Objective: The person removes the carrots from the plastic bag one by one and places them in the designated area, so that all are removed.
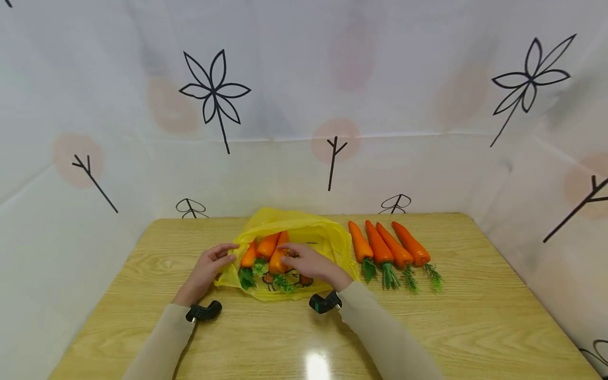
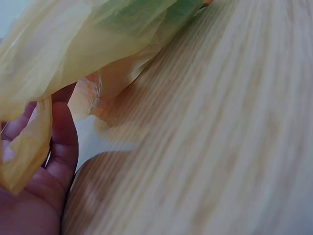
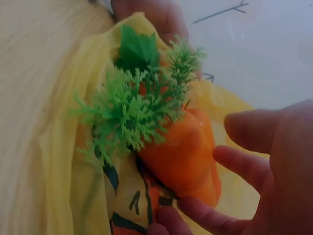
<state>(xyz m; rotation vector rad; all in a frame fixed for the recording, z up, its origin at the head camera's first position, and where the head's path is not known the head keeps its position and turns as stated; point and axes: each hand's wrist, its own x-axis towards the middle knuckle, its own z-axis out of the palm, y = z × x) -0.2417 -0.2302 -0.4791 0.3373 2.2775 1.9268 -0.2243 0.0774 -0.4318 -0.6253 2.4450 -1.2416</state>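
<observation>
A yellow plastic bag lies on the table with its mouth toward me. Three orange carrots with green tops show inside it. My left hand holds the bag's left edge; in the left wrist view a fold of the bag passes between thumb and fingers. My right hand reaches into the mouth beside the nearest carrot. In the right wrist view its fingers are spread at the carrot's side, with the thumb apart from it. Leafy tops hide part of the carrots.
Several carrots with green tops lie side by side on the wooden table, right of the bag. A white patterned cloth stands behind the table and along both sides.
</observation>
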